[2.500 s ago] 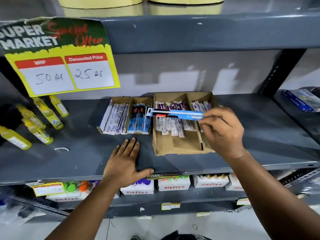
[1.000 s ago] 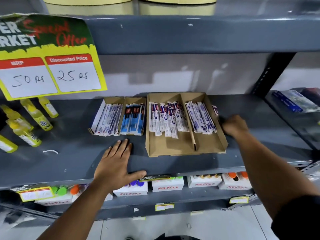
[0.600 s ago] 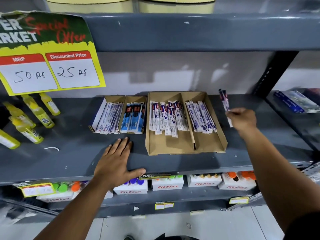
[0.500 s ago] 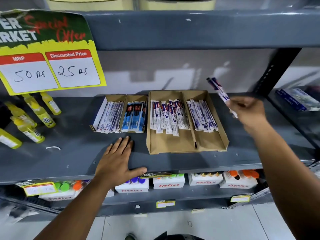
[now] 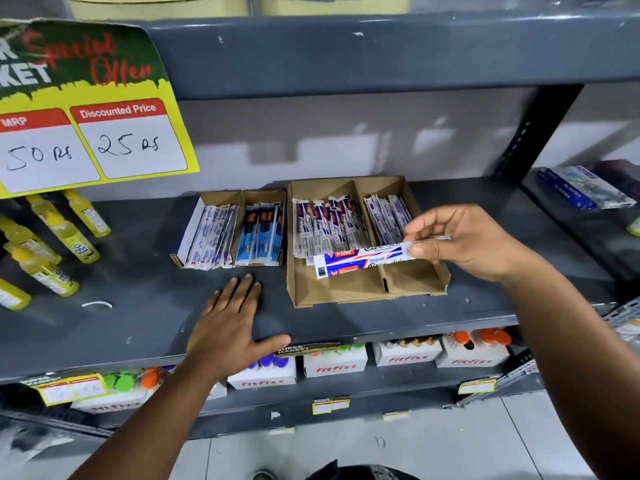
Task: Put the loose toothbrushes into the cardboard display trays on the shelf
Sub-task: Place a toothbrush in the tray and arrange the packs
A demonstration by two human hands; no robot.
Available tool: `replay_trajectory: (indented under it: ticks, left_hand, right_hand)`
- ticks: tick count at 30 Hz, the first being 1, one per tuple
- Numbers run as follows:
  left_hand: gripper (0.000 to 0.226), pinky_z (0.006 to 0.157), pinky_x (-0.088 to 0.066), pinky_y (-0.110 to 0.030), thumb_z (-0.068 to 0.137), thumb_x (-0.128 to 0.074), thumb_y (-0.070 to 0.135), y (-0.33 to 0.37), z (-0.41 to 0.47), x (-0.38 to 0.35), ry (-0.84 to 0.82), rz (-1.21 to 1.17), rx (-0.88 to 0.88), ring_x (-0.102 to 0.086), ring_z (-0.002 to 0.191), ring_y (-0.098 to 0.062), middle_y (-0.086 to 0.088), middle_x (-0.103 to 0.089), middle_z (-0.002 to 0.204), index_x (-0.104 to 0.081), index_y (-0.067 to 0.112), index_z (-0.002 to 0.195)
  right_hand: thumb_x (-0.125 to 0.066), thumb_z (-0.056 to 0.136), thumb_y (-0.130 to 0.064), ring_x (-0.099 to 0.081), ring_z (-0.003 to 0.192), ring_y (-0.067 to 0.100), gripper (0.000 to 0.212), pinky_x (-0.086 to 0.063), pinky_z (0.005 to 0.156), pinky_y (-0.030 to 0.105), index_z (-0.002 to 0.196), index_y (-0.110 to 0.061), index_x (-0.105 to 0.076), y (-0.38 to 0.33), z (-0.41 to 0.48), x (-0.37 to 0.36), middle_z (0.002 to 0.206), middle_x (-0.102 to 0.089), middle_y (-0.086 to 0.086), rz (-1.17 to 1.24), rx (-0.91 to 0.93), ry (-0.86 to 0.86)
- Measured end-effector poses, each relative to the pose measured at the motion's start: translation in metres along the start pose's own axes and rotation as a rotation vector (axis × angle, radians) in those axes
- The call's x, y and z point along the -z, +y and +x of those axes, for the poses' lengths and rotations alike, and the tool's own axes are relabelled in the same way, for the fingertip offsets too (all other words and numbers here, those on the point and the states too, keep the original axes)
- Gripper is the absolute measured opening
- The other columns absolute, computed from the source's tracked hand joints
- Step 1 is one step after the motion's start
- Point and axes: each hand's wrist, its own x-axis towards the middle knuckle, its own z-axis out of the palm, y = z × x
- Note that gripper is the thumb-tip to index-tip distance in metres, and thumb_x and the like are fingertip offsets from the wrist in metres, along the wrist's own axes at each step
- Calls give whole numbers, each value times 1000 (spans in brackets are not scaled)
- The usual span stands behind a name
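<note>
A large two-compartment cardboard tray (image 5: 349, 294) sits on the grey shelf (image 5: 145, 306), with several packaged toothbrushes in both halves. My right hand (image 5: 464, 242) pinches a white, blue and red packaged toothbrush (image 5: 360, 261) by its right end and holds it crosswise over the tray's front part. A smaller cardboard tray (image 5: 207, 202) to the left holds white packs and blue packs (image 5: 259, 237). My left hand (image 5: 228, 327) lies flat on the shelf in front of the small tray, fingers spread, holding nothing.
Yellow bottles (image 5: 62, 244) lie at the shelf's left. A yellow price sign (image 5: 93, 133) hangs from the shelf above. Blue packs (image 5: 581, 187) rest on the neighbouring shelf at right. White boxes (image 5: 336, 365) stand on the shelf below.
My right hand reached to the right of the large tray, picked up a packaged toothbrush, lifted it, and has brought it left over the tray, now held crosswise. My left hand stayed put.
</note>
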Motion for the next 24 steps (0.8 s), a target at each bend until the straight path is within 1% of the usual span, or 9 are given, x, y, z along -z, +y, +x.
replay_trajectory:
  ticks: [7,13,19,24]
  left_hand:
    - [122,121,-10,-48,66,-11,98,0,1,0,-7,2,7,-5,150,-25,-6,-9,164,-21,13,153]
    - [124,121,-8,-45,64,-6,99,1,0,1,-15,21,20,-2,150,-23,-5,-5,164,-17,15,154]
    - [122,121,-9,-46,64,-8,99,0,1,0,-12,26,19,-4,150,-24,-5,-7,164,-18,16,154]
    - [122,121,-8,-45,64,-8,99,-1,2,-1,-17,31,21,-3,150,-24,-4,-7,164,-17,17,154]
  right_hand:
    - [-78,59,-7,-64,62,6,27,-49,46,16,85,-11,-71,0,-1,-3,72,-74,3,30,4,-4]
    - [-80,59,-11,-65,63,7,25,-50,47,17,82,-18,-73,-2,1,-8,75,-75,4,12,1,-31]
    - [-80,59,-12,-65,63,7,30,-50,48,17,87,-13,-71,-5,1,-10,76,-75,4,-13,-1,-45]
    - [-81,58,-14,-66,67,9,31,-50,49,18,87,-14,-71,-7,1,-11,78,-75,6,-26,-11,-55]
